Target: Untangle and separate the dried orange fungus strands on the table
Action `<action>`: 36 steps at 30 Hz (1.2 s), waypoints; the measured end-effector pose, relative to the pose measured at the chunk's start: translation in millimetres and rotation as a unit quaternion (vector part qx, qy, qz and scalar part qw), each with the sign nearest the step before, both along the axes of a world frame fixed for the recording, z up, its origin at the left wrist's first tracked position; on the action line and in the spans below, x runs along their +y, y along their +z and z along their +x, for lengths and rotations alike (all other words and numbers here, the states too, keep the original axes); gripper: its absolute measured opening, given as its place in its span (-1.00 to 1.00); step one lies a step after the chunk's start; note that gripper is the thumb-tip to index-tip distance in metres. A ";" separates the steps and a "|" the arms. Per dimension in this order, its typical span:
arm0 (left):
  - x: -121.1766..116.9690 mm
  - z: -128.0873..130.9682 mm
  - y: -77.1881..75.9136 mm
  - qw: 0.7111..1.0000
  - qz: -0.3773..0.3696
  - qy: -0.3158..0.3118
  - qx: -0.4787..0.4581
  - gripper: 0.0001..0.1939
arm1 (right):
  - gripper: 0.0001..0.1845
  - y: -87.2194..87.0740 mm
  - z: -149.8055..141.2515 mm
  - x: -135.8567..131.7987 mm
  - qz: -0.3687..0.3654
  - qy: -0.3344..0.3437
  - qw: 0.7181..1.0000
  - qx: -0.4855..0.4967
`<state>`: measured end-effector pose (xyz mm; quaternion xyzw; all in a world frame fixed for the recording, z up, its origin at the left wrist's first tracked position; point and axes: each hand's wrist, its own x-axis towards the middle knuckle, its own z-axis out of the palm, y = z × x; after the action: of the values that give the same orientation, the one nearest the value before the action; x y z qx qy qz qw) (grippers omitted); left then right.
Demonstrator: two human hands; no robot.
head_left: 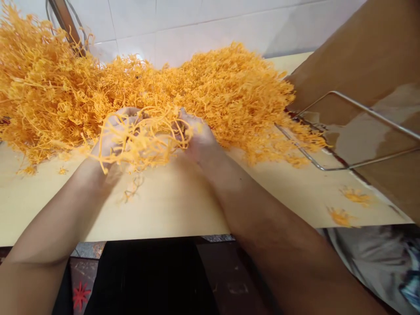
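Between my two hands hangs a loose cluster of orange, spidery, thin-stranded pieces (147, 135), perhaps plastic; I cannot tell their exact kind. My left hand (120, 127) is closed around its left side, with strands covering much of the fingers. On the right end of the cluster, my right hand (198, 135) is closed, its fingertips partly hidden by strands. Just behind both hands lies a big heap of the same orange pieces (236, 92), which spreads across the back of the pale table (157, 205).
To the right, a bent metal wire frame (370, 111) leans by a large brown cardboard box (367, 52). Loose orange pieces (356, 197) lie near the table's right front. A white tiled wall (197, 26) stands behind. A red star-shaped piece (80, 295) is on the floor.
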<state>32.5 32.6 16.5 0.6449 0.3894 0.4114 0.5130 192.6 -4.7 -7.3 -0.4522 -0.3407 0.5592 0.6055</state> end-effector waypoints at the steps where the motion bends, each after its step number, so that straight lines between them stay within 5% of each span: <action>1: 3.8 -1.3 -1.2 1.000 -0.020 0.016 -0.003 -0.89 | -0.61 0.4 -0.6 -0.5 -0.005 -0.001 1.000 0.023; 4: 8.5 -2.4 -5.9 0.998 -0.054 0.035 -0.002 -0.93 | -0.56 1.2 -0.8 -1.2 -0.012 0.020 0.997 0.068; 9: -2.8 0.9 -9.7 0.998 -0.046 -0.039 -0.031 -0.88 | -0.59 1.4 -0.9 -5.4 0.030 0.047 0.997 0.052; 16: -6.7 3.3 -13.7 0.985 0.087 -0.076 0.131 -0.75 | -0.62 1.7 -1.2 -17.5 0.022 0.163 0.986 -0.041; 20: -6.5 1.1 -8.8 0.982 0.067 -0.091 0.152 -0.76 | -0.78 2.8 2.0 -19.0 -0.012 0.191 0.980 -0.062; 31: -6.3 -3.2 0.1 0.984 0.092 -0.101 0.111 -0.81 | -0.69 3.3 -2.8 -24.2 0.023 0.197 0.978 -0.064; 36: -11.1 2.1 -2.2 0.991 0.063 -0.087 0.077 -0.81 | -0.84 2.2 -11.3 -26.0 0.013 0.180 0.976 -0.118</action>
<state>34.6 21.6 14.4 0.7370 0.3439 0.3382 0.4736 181.3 -30.7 -5.1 -0.4388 -0.4929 0.5971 0.4560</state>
